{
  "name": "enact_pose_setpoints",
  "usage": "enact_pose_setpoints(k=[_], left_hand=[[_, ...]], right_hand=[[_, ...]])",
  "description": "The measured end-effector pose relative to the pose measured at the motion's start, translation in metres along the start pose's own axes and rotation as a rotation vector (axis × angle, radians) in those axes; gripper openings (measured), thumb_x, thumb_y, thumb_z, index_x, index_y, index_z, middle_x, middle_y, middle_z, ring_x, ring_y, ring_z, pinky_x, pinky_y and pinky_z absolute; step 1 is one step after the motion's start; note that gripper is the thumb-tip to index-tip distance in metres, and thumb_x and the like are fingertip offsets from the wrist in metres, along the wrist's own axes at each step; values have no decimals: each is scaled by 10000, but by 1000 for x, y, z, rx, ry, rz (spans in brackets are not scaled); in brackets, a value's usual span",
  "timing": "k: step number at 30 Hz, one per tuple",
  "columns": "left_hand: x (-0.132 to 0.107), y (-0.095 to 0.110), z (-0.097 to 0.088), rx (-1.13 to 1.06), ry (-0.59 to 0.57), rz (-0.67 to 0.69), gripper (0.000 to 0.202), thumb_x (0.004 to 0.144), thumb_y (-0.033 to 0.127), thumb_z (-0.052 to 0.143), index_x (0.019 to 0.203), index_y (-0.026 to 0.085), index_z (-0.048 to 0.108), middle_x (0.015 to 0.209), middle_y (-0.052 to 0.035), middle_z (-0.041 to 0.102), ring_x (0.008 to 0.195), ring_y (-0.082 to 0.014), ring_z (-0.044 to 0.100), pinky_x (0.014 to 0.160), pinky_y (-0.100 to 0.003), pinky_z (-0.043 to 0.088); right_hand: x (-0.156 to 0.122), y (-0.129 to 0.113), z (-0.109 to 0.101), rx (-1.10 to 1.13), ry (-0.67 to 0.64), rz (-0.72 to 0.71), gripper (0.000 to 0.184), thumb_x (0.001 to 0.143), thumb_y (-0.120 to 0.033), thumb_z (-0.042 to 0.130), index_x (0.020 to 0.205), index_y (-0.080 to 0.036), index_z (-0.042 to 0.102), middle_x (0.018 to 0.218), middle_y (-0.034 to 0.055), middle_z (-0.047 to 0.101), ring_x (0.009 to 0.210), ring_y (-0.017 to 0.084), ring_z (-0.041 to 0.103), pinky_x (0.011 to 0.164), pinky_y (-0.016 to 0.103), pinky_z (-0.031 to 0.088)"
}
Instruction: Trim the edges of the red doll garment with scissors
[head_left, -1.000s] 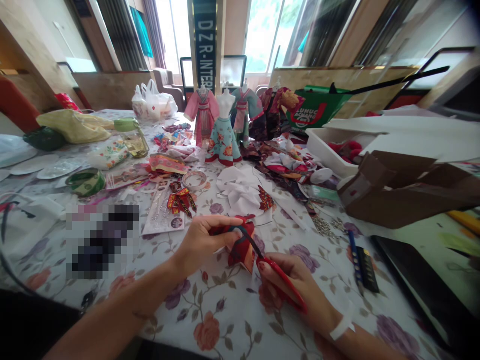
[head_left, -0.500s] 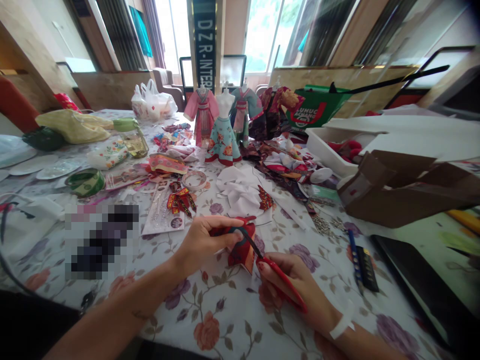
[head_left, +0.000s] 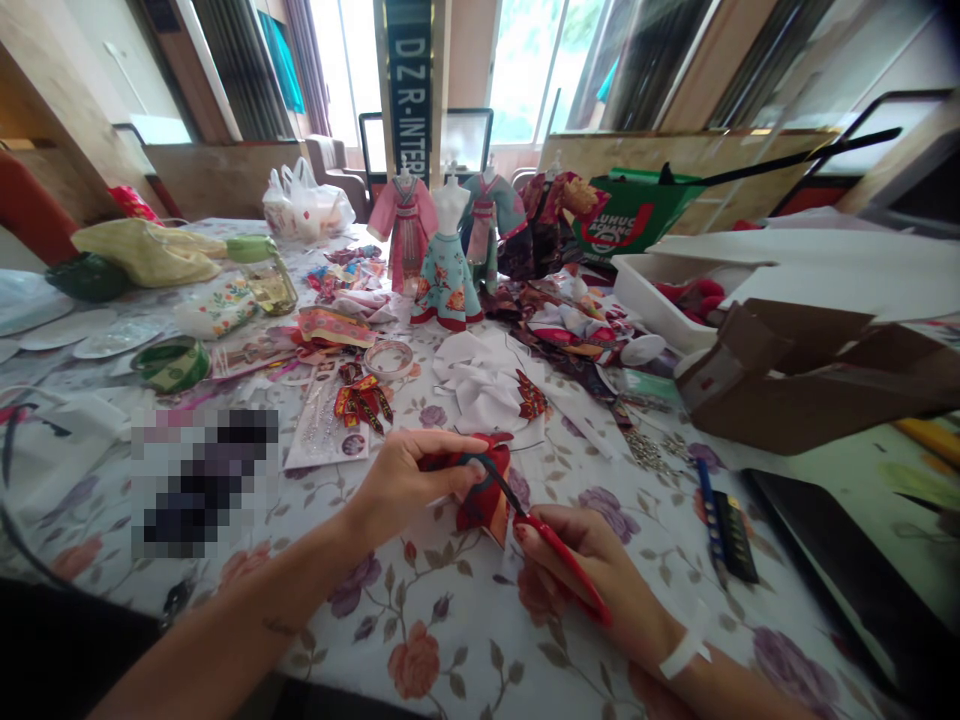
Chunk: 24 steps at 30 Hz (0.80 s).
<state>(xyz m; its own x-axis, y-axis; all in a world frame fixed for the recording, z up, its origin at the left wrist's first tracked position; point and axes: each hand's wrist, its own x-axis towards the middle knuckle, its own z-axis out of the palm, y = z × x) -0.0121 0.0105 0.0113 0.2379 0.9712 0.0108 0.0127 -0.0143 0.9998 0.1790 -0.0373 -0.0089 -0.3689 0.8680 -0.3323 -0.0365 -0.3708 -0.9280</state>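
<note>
Nearby, white fabric [head_left: 476, 385] lies beyond the scissors [head_left: 562, 565] and red cloth [head_left: 486, 505].

"Where does the camera sit?"
"On the person's head, facing forward and down."
"How near?"
"Close above the floral tablecloth [head_left: 420, 640]: left hand [head_left: 409, 485] and right hand [head_left: 592, 560] at six o'clock, windows [head_left: 525, 60] at twelve."

Left hand [head_left: 416, 482] raised, fingers [head_left: 457, 463] curled inward, pinching; right hand [head_left: 577, 560] low, gripping; forearms [head_left: 255, 590] converging, hands close.
</note>
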Motion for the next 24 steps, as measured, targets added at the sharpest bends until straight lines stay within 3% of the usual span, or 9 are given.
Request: enact_pose_setpoints(k=[15,24], left_hand=[[1,1,-4,84,-38,45,258,682,238,737,932,173,742,930,-71,727,835,-204,670,690,-250,534],[0,2,-3,100,-48,48,241,693,218,722,929,171,742,848,-73,733,791,-209,678,654,-259,538]], right_hand=[[1,0,0,26,-19,-11,489,696,-588,664,535,-183,444,363,-56,415,346,98,444,403,233,382],[1,-2,0,8,-15,4,498,687,-597,665,539,-182,434,378,-55,419,351,98,452,408,228,376]])
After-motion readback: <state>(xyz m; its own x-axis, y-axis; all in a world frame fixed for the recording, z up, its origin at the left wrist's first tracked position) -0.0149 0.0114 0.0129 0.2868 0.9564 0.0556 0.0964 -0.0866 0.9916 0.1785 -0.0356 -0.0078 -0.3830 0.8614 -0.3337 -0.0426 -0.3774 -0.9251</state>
